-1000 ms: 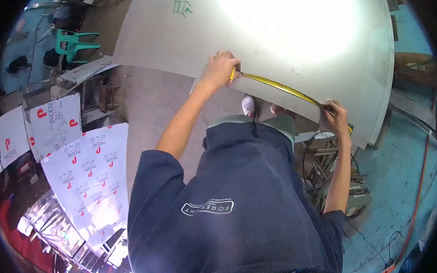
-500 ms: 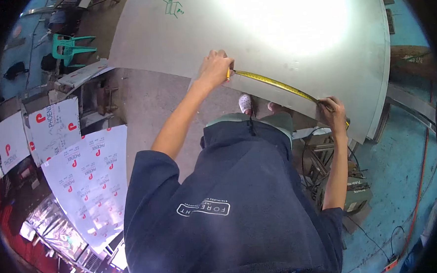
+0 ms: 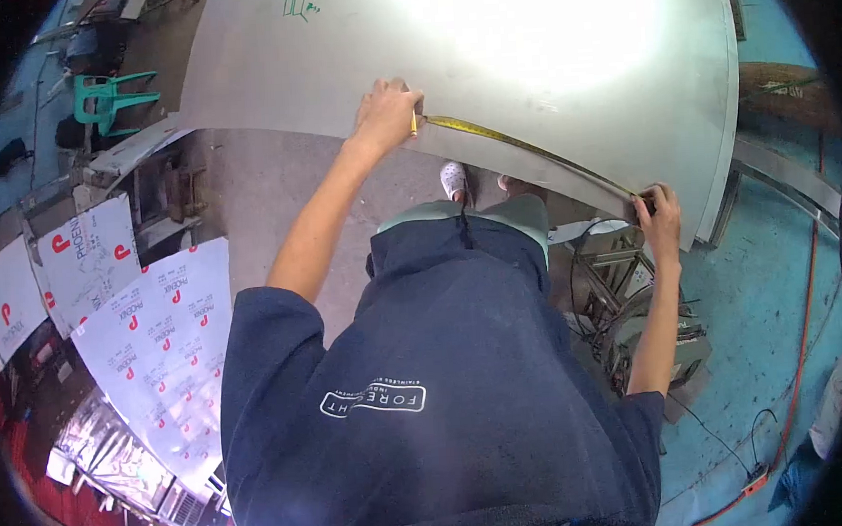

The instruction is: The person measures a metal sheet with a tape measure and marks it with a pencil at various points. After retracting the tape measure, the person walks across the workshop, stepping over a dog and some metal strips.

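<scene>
A yellow tape measure blade (image 3: 519, 143) stretches along the near edge of a large grey metal sheet (image 3: 335, 67). At its left end, my left hand (image 3: 389, 115) is closed, with a slim yellow stick that looks like a pencil (image 3: 414, 124) showing below the fingers. My right hand (image 3: 660, 220) is closed on the tape at the other end, close to the sheet's right corner. The fingers hide most of what lies in each palm, and the tape's case is not plainly visible. Green marker lines (image 3: 298, 1) form a small sketch on the sheet.
Metal frames and cables (image 3: 612, 281) stand below the sheet's right corner. An orange cord (image 3: 806, 338) runs over the blue floor. Film-covered printed sheets (image 3: 163, 343) lean at left, with a green plastic chair (image 3: 108, 100) behind. My feet (image 3: 453, 178) are under the sheet's near edge.
My right hand has moved slightly right along the edge, and more tape spans between the hands. My left hand stays at the tape's left end. The whole view has shifted a little.
</scene>
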Tool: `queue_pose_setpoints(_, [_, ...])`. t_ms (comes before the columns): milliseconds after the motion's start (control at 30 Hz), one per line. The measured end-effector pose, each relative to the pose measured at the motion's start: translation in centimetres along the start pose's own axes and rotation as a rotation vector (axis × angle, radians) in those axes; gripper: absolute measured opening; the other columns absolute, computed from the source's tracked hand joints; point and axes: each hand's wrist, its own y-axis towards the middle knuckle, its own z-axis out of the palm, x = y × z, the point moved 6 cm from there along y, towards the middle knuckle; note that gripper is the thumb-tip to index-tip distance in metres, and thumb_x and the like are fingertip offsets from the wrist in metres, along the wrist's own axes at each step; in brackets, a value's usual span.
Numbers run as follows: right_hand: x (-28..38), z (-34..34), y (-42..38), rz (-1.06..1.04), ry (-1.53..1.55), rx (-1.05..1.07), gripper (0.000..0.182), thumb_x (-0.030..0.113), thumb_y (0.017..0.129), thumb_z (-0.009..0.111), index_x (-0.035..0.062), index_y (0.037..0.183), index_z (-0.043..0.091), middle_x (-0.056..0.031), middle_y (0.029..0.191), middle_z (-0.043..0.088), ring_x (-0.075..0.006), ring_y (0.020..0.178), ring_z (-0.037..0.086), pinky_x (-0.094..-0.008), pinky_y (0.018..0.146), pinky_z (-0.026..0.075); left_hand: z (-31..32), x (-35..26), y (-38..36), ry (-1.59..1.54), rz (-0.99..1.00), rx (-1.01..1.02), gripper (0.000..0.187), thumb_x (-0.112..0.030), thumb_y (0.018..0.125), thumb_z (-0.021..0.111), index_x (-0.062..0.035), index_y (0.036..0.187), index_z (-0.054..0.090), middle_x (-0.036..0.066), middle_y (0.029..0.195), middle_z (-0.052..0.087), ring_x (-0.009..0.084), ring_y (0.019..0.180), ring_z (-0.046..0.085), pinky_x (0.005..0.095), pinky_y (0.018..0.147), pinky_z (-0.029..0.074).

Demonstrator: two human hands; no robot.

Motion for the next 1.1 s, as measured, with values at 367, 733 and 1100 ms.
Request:
queue_pose_setpoints(367, [-12.3, -3.5, -3.9, 0.319, 0.086, 0.171, 0.038, 0.031, 0.092, 0.077, -0.0039, 0.097, 0.062, -0.0207, 0.082, 0.069, -0.0347, 0.071, 0.062, -0.0427, 0.07, 0.051, 0.2, 0.3, -0.4, -0.037, 0.06, -0.083, 0.023, -0.017, 0.08, 0.077, -0.0116, 0.101, 0.072, 0.014, 0.11, 0.066, 0.0377, 0.111, 0.06, 0.0489, 0.092, 0.053])
queue_pose_setpoints(733, [-15.0, -6.8, -3.2, 0.487, -0.133, 0.23, 0.055, 0.052, 0.086, 0.077, 0.0003, 0.104, 0.07, -0.023, 0.099, 0.074, -0.0428, 0.095, 0.071, -0.0491, 0.081, 0.056, -1.0, 2.0, -0.5, -0.118, 0.139, -0.083, 0.02, -0.017, 0.082, 0.078, -0.0071, 0.096, 0.068, 0.014, 0.105, 0.064, 0.0382, 0.106, 0.058, 0.0493, 0.09, 0.049])
queue_pose_setpoints(1100, [-17.4, -7.6, -3.3, 0.405, -0.133, 0.209, 0.067, 0.063, 0.079, 0.08, 0.0001, 0.099, 0.071, -0.0207, 0.088, 0.075, -0.0382, 0.087, 0.075, -0.048, 0.075, 0.058, -0.8, 3.0, -1.1, -0.155, 0.084, -0.019, 0.023, -0.016, 0.084, 0.079, -0.0034, 0.098, 0.065, 0.012, 0.101, 0.061, 0.0347, 0.101, 0.056, 0.0445, 0.089, 0.047])
